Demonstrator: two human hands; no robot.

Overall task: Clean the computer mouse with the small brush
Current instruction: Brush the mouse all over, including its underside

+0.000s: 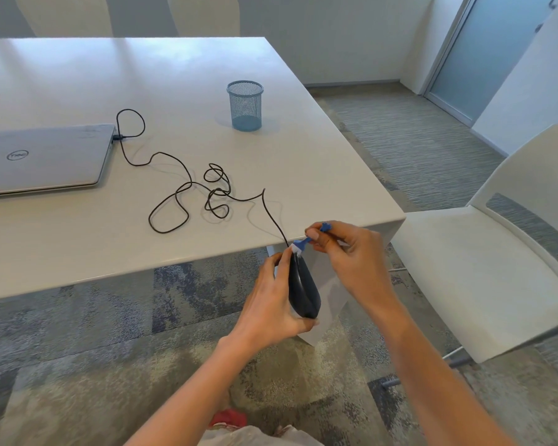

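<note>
L hand [271,304] grips black mouse [303,291] upright, off counter [110,239] edge. R hand [351,255] pinches small blue brush [306,241], bristles touching mouse top by cord [187,188].

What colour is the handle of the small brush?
Blue; the small brush shows best in the head view.

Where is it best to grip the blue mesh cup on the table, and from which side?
Probably wrap the mesh cup round its wall, coming from the right: it stands upright, alone, with the cable lying nearer and to its left.
</note>
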